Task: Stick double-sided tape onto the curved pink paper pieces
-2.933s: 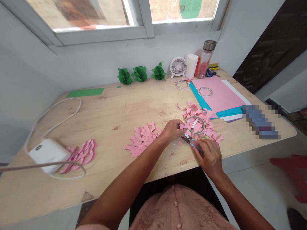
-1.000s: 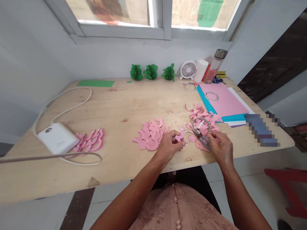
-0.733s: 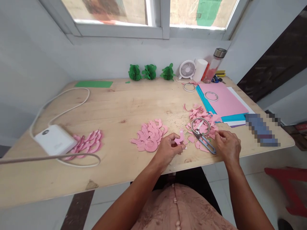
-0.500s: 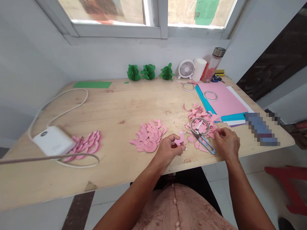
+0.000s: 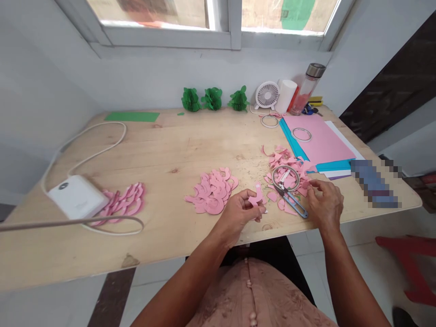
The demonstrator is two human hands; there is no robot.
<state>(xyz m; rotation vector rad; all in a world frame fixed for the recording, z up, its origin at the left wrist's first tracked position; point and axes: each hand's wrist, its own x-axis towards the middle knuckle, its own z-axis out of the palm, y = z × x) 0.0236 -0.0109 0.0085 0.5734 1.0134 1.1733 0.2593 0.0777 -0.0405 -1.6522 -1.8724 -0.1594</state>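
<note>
My left hand (image 5: 238, 212) pinches a small curved pink paper cutout (image 5: 256, 198) just above the wooden table (image 5: 170, 150). My right hand (image 5: 326, 202) rests on the table, fingertips touching the pink paper scraps (image 5: 288, 164) beside a tape ring (image 5: 285, 176). Small grey scissors (image 5: 293, 205) lie on the table just left of my right hand, released. A pile of cut pink shapes (image 5: 213, 191) lies left of my left hand.
A white charger box (image 5: 76, 196) with its cable (image 5: 85, 156) sits at the left over more pink cutouts (image 5: 127, 203). Pink, blue and white paper sheets (image 5: 316, 141), two tape rings, a small fan (image 5: 266, 94), a bottle (image 5: 306, 88) and three green paper balls (image 5: 211, 98) stand at the back.
My right hand has laid the scissors down on the table and moved to the pink scraps. My left hand lifted a cut pink piece and keeps holding it.
</note>
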